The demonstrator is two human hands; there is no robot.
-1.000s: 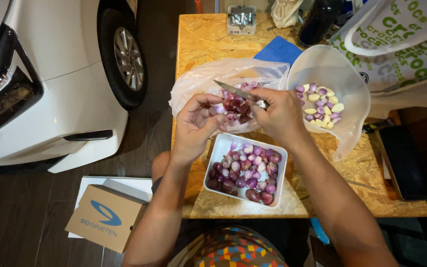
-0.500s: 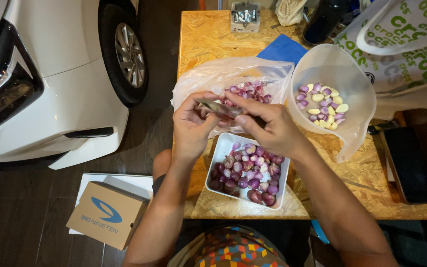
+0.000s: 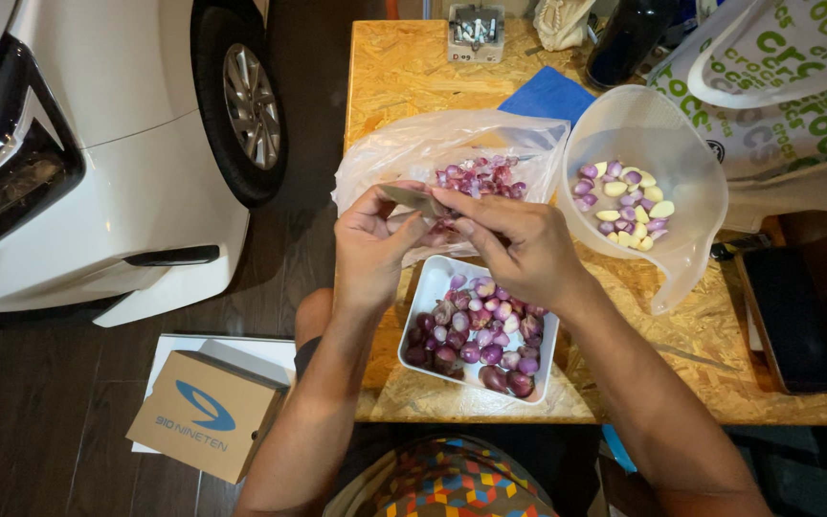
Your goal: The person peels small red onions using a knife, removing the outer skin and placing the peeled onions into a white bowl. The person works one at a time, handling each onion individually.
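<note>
Now the knife lies nearly level, its long axis left to right, tip pointing left, pinched by the right hand; left hand grips a mostly hidden shallot above the white tray.

A home garage: white car on dark floor beside a chipboard table of shallots.
</note>
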